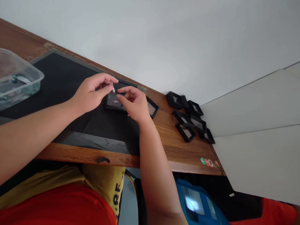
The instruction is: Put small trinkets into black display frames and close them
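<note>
While the person's left hand (91,93) is pinching a small pale piece (113,90) between thumb and fingers, the right hand (136,105) is hovering just beside it — its thumb and forefinger are standing slightly parted, their grip released. The pale piece is hanging above a dark shallow tray (111,106), where a pinkish fragment (115,101) and a bluish fragment (109,97) are lying. The tray is resting near the far edge of a black mat (67,69), which is covering much of the wooden table (161,129). Beyond the right wrist, a black-rimmed frame (152,107) is lying next to the tray, partly hidden by the hand. Farther right, several black frames (185,119) are sitting in a loose cluster — some are overlapping — and round stickers (209,163) are showing near the table's front corner. On the left, a clear plastic container (39,75) is holding assorted small items.
</note>
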Demonstrator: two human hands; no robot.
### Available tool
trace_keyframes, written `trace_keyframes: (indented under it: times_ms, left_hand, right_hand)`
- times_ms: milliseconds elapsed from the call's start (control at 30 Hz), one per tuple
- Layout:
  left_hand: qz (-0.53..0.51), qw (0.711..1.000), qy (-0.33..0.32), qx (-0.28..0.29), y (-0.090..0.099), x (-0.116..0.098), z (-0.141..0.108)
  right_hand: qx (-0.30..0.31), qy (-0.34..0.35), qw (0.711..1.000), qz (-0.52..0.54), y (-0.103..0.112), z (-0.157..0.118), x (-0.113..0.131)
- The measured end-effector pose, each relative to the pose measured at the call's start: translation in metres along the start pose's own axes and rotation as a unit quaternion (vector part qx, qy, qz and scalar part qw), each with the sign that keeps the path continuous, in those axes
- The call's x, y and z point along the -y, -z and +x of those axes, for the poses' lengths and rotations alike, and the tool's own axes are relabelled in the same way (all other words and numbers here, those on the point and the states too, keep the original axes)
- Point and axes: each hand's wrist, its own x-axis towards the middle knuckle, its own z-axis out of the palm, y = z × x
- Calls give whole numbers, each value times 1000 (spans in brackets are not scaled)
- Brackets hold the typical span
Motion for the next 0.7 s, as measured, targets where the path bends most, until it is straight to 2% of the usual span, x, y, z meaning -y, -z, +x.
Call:
trace_keyframes:
  times_ms: [267, 467, 700]
  left_hand:
    - [-46, 997, 43, 39, -1, 8, 0]
    - [-65, 996, 30, 43, -2, 3, -1]
    - [-102, 992, 52, 57, -3, -4, -1]
  right_hand:
    - [21, 28, 999, 22, -4, -2, -1]
    - [54, 53, 995, 73, 1, 0, -5]
    - [64, 80, 990, 93, -1, 3, -10]
